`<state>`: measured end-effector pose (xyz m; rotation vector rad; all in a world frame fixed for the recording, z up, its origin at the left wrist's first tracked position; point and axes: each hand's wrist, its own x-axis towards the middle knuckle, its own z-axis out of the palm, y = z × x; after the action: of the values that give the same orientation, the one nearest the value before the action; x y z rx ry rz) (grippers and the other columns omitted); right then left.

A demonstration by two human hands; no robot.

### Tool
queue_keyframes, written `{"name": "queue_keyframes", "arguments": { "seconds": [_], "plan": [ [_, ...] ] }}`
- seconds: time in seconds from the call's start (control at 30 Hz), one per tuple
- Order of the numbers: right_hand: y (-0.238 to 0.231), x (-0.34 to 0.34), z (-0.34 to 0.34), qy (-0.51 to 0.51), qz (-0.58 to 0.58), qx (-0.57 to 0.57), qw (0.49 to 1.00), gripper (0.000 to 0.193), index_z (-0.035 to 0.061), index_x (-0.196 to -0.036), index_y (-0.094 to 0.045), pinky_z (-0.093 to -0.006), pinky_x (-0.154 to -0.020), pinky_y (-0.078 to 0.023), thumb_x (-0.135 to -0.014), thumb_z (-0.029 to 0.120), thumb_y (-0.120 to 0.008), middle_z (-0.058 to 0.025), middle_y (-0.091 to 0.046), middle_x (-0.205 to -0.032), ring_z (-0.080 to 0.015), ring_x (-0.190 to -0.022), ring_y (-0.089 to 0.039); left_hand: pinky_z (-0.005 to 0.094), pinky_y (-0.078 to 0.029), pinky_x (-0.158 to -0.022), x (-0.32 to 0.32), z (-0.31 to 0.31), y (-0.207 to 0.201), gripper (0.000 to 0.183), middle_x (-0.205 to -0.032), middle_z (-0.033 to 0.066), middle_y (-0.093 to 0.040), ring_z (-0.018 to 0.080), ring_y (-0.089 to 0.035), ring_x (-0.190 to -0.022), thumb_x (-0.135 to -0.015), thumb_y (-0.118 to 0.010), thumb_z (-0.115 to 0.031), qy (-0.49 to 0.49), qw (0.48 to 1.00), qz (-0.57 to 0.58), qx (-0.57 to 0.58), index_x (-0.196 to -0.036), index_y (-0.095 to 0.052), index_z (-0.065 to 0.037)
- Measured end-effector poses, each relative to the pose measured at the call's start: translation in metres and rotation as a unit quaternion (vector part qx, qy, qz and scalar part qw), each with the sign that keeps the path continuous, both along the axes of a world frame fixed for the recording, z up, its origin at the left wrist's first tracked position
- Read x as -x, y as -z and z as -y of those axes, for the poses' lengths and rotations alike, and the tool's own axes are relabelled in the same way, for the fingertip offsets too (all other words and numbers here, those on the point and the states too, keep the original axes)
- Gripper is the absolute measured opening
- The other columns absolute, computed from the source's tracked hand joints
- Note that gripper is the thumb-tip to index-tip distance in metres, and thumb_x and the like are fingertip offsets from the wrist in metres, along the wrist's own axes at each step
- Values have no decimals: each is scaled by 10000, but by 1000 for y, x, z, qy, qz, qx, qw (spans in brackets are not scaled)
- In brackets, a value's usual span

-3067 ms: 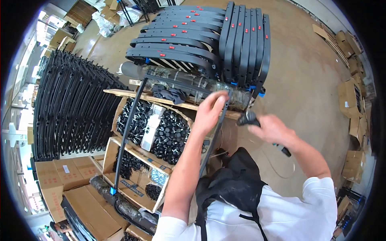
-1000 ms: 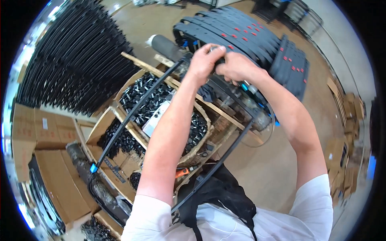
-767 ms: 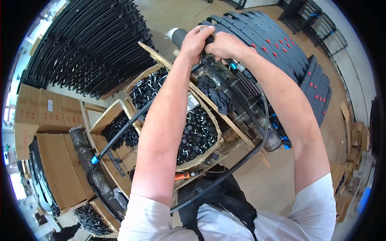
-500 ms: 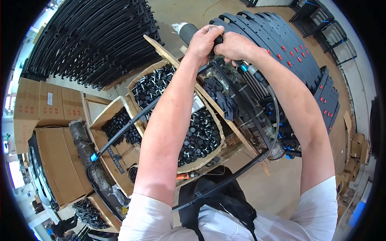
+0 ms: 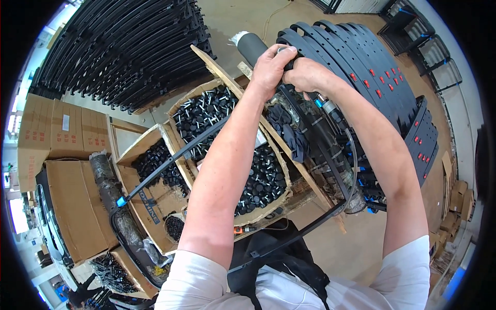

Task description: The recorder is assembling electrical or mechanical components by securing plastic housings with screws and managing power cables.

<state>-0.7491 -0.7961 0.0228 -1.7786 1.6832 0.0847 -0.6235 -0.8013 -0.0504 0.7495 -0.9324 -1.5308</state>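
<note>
Near the top middle, both my hands hold an air-powered driver [image 5: 252,50] with a dark cylindrical body and whitish material at its far end. My left hand [image 5: 269,71] wraps round it behind the body, and my right hand [image 5: 309,75] closes beside it on the handle. Below my right hand, a metal fitting with a blue ring joins an air hose [image 5: 355,170]. A black metal tube frame [image 5: 315,135] with a blue-capped end lies under my arms, across the boxes. My hands hide where the tool meets the frame.
Cardboard boxes of black-headed bolts [image 5: 263,178] sit below my left arm, bordered by a wooden plank [image 5: 289,150]. Black frames [image 5: 119,51] are stacked at far left, curved black panels with red pieces [image 5: 356,67] at right. Closed cartons [image 5: 64,126] stand left.
My hands and the driver have come slightly nearer and to the right. The frame's far part under my hands has moved with them, while its blue-capped end stays about where it was.
</note>
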Motion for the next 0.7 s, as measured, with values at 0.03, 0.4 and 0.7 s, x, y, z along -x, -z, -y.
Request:
{"name": "queue_keyframes", "arguments": {
  "seconds": [0.03, 0.4, 0.7],
  "plan": [
    [4, 0, -1, 32, 55, -12, 998, 284, -46, -765, -722, -398, -638, -561, -809, 226, -650, -158, -718, -701, -263, -609, -704, 330, -563, -749, 0, -2, 0, 254, -985, 48, -705, 148, -671, -862, -988, -742, -274, 6, 1000, -3, -15, -1123, -693, -64],
    [16, -1, 11, 7, 156, -6, 988, 230, -43, -762, -714, -399, -574, -493, -735, 184, -686, -149, -718, -720, -233, -615, -648, 363, -584, -767, -10, 3, 0, 255, -1031, 71, -712, 186, -685, -908, -983, -747, -228, 7, 999, -29, -24, -1146, -700, -38],
    [-59, -76, -62, -93, 43, 57, 993, 305, -72, -840, -739, -374, -619, -577, -783, 224, -690, -157, -739, -730, -236, -623, -735, 317, -528, -762, -79, -77, -55, 237, -915, 26, -708, 124, -614, -831, -899, -773, -233, -127, 989, 54, 51, -1006, -757, -22]
  ]
}}
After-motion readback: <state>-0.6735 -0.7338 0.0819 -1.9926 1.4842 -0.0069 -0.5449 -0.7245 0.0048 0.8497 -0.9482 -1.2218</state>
